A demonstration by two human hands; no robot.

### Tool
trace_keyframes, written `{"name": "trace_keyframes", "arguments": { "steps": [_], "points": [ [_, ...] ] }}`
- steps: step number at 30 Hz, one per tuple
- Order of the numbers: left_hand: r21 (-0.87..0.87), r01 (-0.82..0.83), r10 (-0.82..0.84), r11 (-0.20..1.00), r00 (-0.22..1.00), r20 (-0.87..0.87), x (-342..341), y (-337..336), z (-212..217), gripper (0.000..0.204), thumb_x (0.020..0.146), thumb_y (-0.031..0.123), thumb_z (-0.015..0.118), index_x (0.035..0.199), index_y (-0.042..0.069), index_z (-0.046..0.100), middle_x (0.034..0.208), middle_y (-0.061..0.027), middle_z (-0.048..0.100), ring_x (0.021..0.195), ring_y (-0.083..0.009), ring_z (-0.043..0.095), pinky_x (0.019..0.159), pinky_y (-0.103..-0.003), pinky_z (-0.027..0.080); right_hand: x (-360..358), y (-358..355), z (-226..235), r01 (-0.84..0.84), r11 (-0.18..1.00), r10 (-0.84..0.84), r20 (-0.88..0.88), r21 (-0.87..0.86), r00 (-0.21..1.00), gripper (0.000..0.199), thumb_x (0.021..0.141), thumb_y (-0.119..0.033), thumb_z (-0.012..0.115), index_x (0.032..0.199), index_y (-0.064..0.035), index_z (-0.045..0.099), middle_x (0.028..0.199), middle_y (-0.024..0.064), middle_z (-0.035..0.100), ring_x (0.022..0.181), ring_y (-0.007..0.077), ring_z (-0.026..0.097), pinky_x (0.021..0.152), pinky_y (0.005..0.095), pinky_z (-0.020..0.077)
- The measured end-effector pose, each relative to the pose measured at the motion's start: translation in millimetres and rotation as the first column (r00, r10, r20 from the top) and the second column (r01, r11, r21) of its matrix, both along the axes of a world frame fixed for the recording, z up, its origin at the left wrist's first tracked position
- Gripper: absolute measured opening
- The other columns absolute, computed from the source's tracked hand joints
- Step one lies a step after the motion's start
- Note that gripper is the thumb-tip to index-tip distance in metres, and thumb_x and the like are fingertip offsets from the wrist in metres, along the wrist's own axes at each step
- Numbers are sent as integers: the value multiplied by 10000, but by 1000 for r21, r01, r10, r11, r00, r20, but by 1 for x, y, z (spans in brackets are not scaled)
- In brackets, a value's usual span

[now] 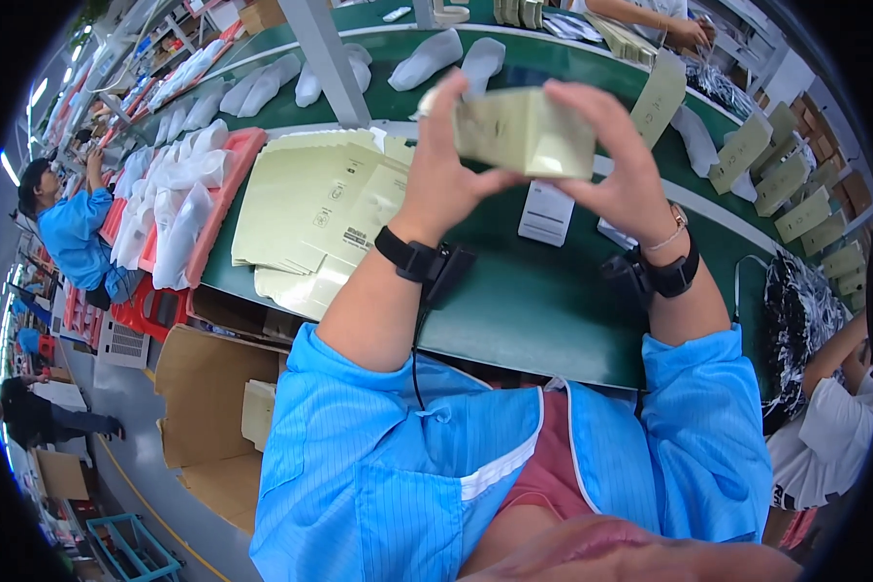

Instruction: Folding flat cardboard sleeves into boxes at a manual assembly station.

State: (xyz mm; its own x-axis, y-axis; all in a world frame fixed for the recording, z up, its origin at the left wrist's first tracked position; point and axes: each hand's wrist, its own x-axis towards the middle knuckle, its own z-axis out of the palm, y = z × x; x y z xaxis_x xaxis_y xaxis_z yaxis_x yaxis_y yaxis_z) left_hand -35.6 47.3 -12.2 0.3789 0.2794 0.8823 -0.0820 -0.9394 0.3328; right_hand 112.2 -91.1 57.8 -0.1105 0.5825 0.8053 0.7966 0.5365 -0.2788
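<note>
A pale yellow-green cardboard box (561, 136) is raised above the green table, held between my two hands. My left hand (438, 175) grips its left end, thumb along the lower edge. On the opposite end, my right hand (619, 160) has its fingers over the top and its thumb underneath. Some of the box's left part is blurred. Beneath it on the table lies a white printed leaflet (545, 215). To the left of my left hand is a pile of flat, unfolded cartons (306, 194) in the same pale colour.
White-wrapped items fill a pink tray (231, 189) at the left; more lie along the green conveyor belt (529, 60). A grey post (325, 63) rises at the table's far edge. Folded cartons (742, 155) stand at the right near black-and-white cords (795, 315). A big cardboard box (204, 398) sits lower left. Other people work nearby.
</note>
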Motion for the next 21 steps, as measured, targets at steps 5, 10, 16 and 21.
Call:
{"name": "trace_keyframes", "arguments": {
  "steps": [5, 10, 16, 21],
  "points": [
    [-822, 528, -376, 213, 821, 430, 0, 11, 6, 948, 719, 133, 779, 1404, 88, 126, 1224, -151, 480, 1066, -267, 545, 898, -387, 446, 18, 8, -21, -44, 979, -34, 373, 200, 927, 531, 682, -131, 751, 1169, -81, 546, 1162, 100, 546, 1083, 286, 531, 904, 362, 443],
    [-849, 303, -276, 433, 941, 195, -2, 7, 10, 869, 790, 116, 712, 1393, 20, 93, 1193, -206, 491, 1069, -229, 552, 889, -354, 463, 18, 5, -57, 82, 809, 77, 244, -582, 967, 378, 689, -209, 762, 972, -70, 554, 1040, 79, 537, 984, 298, 535, 833, 371, 454],
    [-797, 280, -245, 535, 954, 171, 0, 6, 9, 826, 800, 101, 699, 1383, 0, 122, 1167, -209, 519, 1055, -224, 566, 893, -333, 461, 34, 13, -87, 74, 674, 147, 231, -735, 962, 254, 772, -253, 699, 882, -75, 554, 945, 78, 523, 912, 284, 525, 768, 365, 453],
    [-808, 306, -273, 503, 944, 187, -1, 4, 12, 812, 797, 95, 701, 1381, 0, 144, 1187, -209, 502, 1069, -221, 556, 903, -330, 456, 50, 18, -90, -39, 661, 200, 126, -750, 972, 200, 801, -232, 661, 886, -80, 563, 932, 77, 546, 875, 276, 539, 757, 364, 453]
  ]
}}
